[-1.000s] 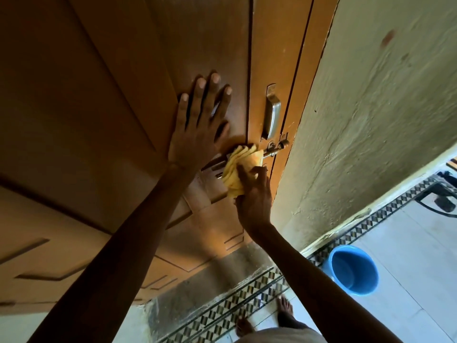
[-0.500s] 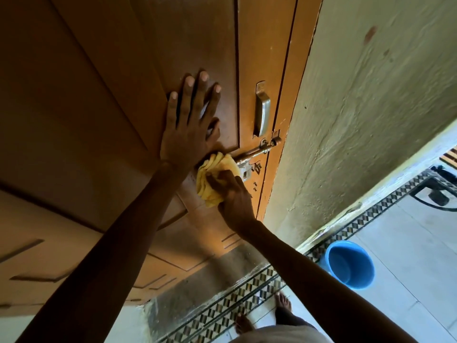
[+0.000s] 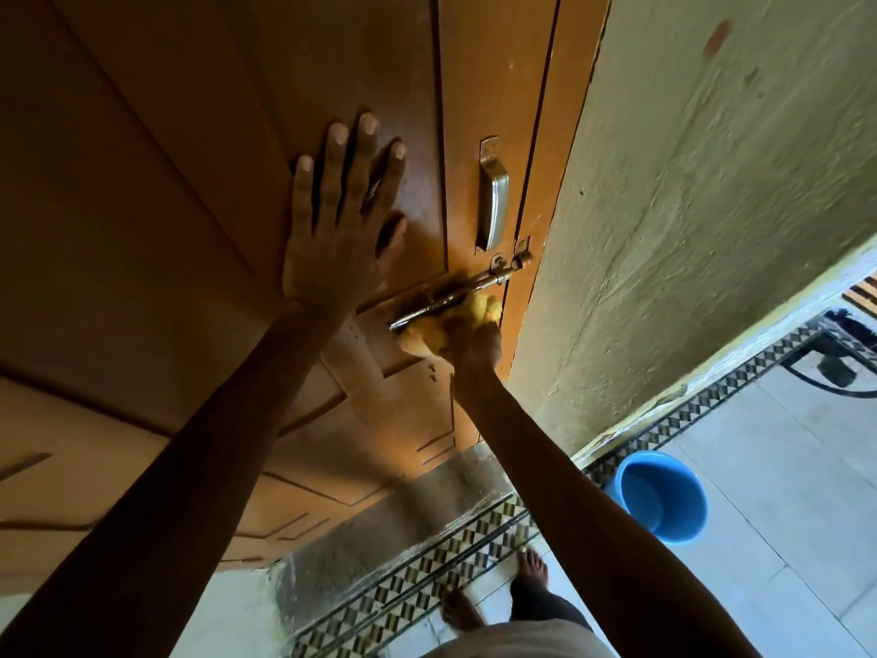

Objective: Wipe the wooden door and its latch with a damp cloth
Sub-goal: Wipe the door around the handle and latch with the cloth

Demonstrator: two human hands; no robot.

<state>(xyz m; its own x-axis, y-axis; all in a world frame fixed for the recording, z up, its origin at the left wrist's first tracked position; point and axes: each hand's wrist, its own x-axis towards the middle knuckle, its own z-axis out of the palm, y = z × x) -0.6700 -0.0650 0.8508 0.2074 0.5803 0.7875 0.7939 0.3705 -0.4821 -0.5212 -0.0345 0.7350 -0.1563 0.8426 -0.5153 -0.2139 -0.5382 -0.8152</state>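
Left hand (image 3: 339, 230) lies flat on the wooden door (image 3: 190, 206), fingers spread; right hand (image 3: 472, 344) clutches the yellow cloth (image 3: 455, 320) just under the latch (image 3: 455, 292)

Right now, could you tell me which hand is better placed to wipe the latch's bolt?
The right hand: it grips the yellow cloth just below the bolt. The left hand lies flat on the door.

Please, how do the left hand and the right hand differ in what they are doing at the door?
The left hand lies flat and open on the wooden door, fingers spread, holding nothing. The right hand is closed around the yellow cloth, pressing it just below the latch bolt. The left hand sits higher than the right hand. Both are bare.
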